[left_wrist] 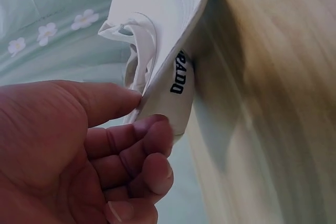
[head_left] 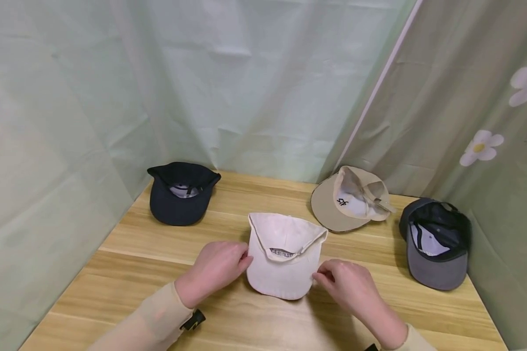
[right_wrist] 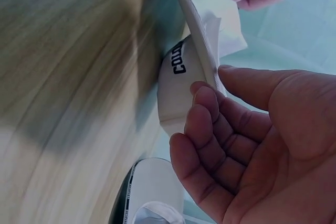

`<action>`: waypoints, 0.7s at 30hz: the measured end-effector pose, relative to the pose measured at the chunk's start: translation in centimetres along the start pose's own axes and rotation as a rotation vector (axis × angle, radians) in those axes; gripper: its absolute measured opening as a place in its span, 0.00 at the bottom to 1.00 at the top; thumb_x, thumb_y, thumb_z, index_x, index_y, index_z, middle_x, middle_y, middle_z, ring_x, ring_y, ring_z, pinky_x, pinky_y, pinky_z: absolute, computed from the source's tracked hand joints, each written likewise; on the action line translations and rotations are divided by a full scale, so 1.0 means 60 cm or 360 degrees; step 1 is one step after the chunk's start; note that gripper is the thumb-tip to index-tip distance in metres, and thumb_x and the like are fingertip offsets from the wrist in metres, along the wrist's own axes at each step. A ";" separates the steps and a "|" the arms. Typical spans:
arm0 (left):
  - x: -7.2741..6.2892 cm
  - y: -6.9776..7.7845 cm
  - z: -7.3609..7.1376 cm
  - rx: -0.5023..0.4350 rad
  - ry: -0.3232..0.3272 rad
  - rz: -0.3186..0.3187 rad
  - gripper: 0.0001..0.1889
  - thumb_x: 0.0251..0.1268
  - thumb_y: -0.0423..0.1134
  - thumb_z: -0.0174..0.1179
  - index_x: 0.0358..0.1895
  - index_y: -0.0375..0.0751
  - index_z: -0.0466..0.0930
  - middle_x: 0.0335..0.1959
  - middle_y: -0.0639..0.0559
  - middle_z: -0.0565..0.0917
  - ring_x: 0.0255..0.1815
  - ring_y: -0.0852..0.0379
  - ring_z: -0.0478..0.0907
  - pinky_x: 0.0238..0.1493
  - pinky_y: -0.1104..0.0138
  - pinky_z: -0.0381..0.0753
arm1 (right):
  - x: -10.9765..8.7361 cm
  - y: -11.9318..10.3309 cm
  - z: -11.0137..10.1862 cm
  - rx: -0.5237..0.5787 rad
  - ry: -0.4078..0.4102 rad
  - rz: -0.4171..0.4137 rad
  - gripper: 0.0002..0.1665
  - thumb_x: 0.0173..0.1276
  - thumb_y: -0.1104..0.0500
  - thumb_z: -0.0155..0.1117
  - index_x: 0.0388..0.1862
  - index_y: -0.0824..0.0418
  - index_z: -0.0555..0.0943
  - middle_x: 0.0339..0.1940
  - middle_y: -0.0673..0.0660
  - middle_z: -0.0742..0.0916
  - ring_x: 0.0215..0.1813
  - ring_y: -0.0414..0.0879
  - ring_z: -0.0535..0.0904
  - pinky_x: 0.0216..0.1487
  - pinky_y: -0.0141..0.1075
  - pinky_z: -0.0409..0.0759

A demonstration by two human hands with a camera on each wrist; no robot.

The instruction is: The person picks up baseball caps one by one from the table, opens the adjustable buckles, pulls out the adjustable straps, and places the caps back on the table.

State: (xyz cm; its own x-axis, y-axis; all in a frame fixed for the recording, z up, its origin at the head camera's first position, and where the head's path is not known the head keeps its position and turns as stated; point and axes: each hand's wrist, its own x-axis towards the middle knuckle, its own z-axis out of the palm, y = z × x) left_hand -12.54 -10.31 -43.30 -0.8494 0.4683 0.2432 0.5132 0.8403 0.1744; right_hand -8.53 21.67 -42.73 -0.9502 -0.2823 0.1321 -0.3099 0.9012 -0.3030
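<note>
A cream baseball cap (head_left: 283,278) lies upside down in the middle of the wooden table, its brim toward the person. My left hand (head_left: 217,265) pinches the brim's left edge between thumb and index finger. On the opposite edge, my right hand (head_left: 349,287) pinches the brim the same way. Dark lettering shows on the front of the cap (left_wrist: 178,80) in the left wrist view, below the brim. Part of that lettering also appears on the cap (right_wrist: 178,59) in the right wrist view. The other fingers of both hands curl loosely under the brim.
A black cap (head_left: 180,202) lies at the back left of the table (head_left: 127,273). Toward the back right is a beige cap (head_left: 329,209), and a dark grey cap (head_left: 436,268) lies at the right edge. Pale curtains (head_left: 263,87) hang around the table's back and sides.
</note>
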 end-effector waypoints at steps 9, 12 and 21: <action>0.008 0.004 -0.009 0.0042 0.0110 0.0046 0.20 0.72 0.43 0.75 0.26 0.53 0.72 0.18 0.62 0.67 0.18 0.60 0.67 0.19 0.62 0.68 | 0.008 0.002 -0.015 -0.0002 0.0091 0.0034 0.11 0.70 0.53 0.82 0.31 0.44 0.87 0.27 0.37 0.83 0.27 0.34 0.76 0.30 0.41 0.76; 0.013 0.011 -0.014 0.0041 0.0120 0.0080 0.19 0.72 0.42 0.75 0.27 0.52 0.72 0.20 0.62 0.68 0.20 0.60 0.68 0.20 0.62 0.68 | 0.011 0.003 -0.018 0.0006 0.0145 0.0026 0.10 0.70 0.55 0.83 0.32 0.45 0.87 0.27 0.38 0.84 0.28 0.35 0.78 0.30 0.40 0.76; 0.033 0.046 -0.027 0.0023 0.0194 0.0290 0.16 0.70 0.40 0.76 0.32 0.48 0.75 0.25 0.58 0.72 0.27 0.56 0.71 0.28 0.63 0.73 | 0.019 0.005 -0.023 -0.0017 0.0256 -0.0029 0.09 0.67 0.55 0.85 0.36 0.48 0.89 0.28 0.40 0.85 0.29 0.36 0.79 0.29 0.40 0.77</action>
State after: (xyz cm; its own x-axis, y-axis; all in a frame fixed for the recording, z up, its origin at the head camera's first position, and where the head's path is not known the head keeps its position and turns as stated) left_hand -12.59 -7.49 -40.81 -0.7213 0.5770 0.3831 0.6543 0.7491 0.1037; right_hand -9.66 22.09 -41.37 -0.9265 -0.2435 0.2870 -0.3261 0.9001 -0.2891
